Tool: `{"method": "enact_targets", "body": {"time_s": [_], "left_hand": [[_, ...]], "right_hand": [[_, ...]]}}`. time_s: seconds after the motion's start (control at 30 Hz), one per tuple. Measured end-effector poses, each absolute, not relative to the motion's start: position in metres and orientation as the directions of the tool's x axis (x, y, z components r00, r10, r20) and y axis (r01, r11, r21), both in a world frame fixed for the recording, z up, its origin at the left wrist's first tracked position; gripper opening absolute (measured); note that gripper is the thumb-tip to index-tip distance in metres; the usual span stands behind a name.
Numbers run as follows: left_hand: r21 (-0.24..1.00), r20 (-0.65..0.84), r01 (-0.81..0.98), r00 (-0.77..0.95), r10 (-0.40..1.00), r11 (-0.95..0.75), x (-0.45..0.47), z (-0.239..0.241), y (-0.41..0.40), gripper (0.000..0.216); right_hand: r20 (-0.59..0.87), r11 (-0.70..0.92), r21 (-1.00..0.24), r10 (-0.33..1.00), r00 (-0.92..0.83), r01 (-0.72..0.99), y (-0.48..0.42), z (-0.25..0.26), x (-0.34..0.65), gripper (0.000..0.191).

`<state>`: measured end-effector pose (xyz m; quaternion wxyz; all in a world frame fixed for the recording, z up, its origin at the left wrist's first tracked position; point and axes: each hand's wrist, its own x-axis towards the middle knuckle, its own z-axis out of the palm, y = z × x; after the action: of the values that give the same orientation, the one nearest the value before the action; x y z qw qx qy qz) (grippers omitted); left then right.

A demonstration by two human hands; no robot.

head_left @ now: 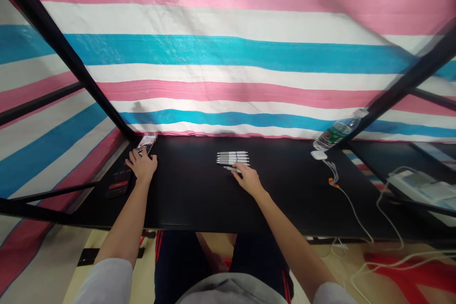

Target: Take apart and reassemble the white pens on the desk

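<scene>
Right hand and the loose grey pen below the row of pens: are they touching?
Touching: the head view shows the right hand with its fingers meeting the end of the loose grey pen.

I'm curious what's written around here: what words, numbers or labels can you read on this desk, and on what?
Nothing here can be quoted with certainty.
Black device: small lit digits, too blurred to read.
Water bottle: green label, too small to read.
Packet under the left hand: print blurred out.
Row of pens: any print too small to read.

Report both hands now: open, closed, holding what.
Left hand: on a flat package, whether gripping cannot be told.
Right hand: closed, holding a grey pen.
</scene>
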<state>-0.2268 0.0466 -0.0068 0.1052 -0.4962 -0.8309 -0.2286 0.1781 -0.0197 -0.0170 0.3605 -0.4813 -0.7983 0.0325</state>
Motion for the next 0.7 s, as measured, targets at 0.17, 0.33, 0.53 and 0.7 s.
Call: {"method": "enact_targets", "body": {"time_s": [0.17, 0.33, 0.53, 0.7], "left_hand": [[0.28, 0.404, 0.873, -0.485, 0.776, 0.4, -0.2269, -0.0068, 0.0466, 0.055], [0.277, 0.407, 0.874, -0.483, 0.775, 0.399, -0.2276, -0.0072, 0.0472, 0.055], [0.273, 0.408, 0.874, -0.483, 0.775, 0.402, -0.2285, -0.0085, 0.0477, 0.055], [0.273, 0.404, 0.872, -0.487, 0.774, 0.406, -0.228, -0.0083, 0.0475, 0.055]], "right_hand": [[0.523, 0.531, -0.393, 0.801, -0.292, 0.75, -0.0196, -0.0174, 0.1775, 0.018], [0.513, 0.539, -0.39, 0.8, -0.31, 0.747, -0.0196, -0.018, 0.1784, 0.022], [0.502, 0.527, -0.373, 0.807, -0.312, 0.764, -0.0191, -0.0211, 0.1795, 0.027], [0.51, 0.53, -0.361, 0.801, -0.314, 0.767, -0.0194, -0.0213, 0.1793, 0.03]]}}
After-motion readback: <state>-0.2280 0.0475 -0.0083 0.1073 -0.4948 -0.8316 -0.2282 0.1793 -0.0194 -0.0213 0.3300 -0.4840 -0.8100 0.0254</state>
